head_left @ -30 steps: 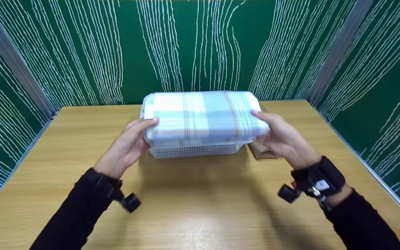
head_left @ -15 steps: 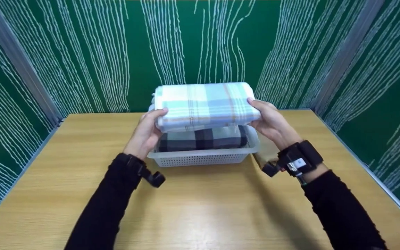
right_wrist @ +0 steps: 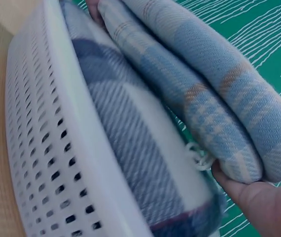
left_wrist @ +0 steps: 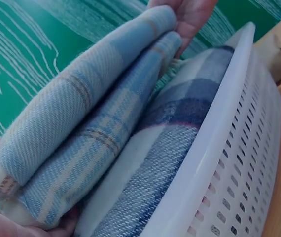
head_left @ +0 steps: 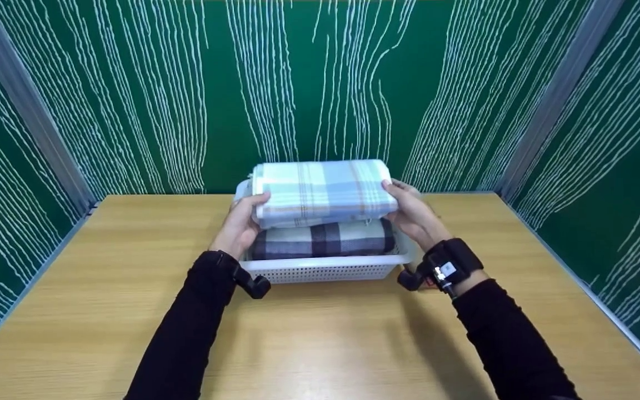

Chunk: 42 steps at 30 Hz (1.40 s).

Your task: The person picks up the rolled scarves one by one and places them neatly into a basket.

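Note:
A folded light plaid blanket (head_left: pixel 320 189), white and pale blue with thin brown stripes, is held between both hands. My left hand (head_left: pixel 238 225) grips its left end, thumb on top. At the other end my right hand (head_left: pixel 413 214) grips it in the same way. Below and in front of it, a dark checked blanket (head_left: pixel 325 240) lies folded in a white perforated basket (head_left: pixel 325 269). The wrist views show the pale blanket's two thick folds (left_wrist: pixel 76 103) next to the dark one, over the basket's far side. The basket's back part is hidden.
The basket stands on a wooden table (head_left: pixel 320 333) near its back edge. Beside the basket's right end lies a brown object (left_wrist: pixel 273 54), mostly hidden in the head view. Green walls (head_left: pixel 148 83) with white wavy lines enclose the table at the back and sides.
The pale blanket first rose off the basket, baring the dark blanket, then came down a little towards the basket's back. Both hands kept hold of it throughout.

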Each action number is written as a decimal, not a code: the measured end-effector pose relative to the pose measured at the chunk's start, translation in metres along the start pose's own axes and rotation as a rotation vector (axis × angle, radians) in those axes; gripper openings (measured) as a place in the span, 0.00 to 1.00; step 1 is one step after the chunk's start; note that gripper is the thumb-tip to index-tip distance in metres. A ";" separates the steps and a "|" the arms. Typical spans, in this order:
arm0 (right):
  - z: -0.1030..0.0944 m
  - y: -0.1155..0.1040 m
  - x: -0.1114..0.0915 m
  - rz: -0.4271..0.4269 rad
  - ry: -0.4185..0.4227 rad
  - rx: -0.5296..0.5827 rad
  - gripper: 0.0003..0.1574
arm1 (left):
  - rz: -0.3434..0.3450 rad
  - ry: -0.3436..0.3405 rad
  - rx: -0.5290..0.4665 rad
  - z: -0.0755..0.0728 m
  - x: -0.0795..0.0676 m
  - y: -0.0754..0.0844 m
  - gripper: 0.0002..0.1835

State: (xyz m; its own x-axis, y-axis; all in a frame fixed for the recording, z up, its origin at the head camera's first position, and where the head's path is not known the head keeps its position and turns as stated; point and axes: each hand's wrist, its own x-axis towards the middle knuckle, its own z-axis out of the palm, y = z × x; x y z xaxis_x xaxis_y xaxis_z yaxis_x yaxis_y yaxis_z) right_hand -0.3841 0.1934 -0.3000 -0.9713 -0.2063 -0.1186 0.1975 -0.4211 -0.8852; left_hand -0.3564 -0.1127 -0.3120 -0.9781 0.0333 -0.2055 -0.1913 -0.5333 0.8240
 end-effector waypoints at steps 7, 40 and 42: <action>-0.010 0.012 0.007 0.039 0.011 -0.034 0.37 | -0.074 0.030 0.029 -0.005 0.007 -0.005 0.25; -0.032 -0.022 -0.029 0.046 0.060 -0.440 0.46 | -0.066 0.093 0.757 -0.025 -0.042 0.035 0.37; -0.042 -0.029 -0.037 0.033 0.075 -0.439 0.45 | -0.055 0.116 0.774 -0.034 -0.045 0.040 0.38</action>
State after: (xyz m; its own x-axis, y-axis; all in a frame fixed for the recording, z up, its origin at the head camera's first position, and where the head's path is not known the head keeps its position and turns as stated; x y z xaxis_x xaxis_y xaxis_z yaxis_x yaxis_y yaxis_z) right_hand -0.3598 0.2505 -0.2890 -0.9754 -0.1420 -0.1684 0.1697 0.0029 -0.9855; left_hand -0.3169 -0.1642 -0.2879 -0.9589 -0.0690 -0.2752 -0.2836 0.2090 0.9359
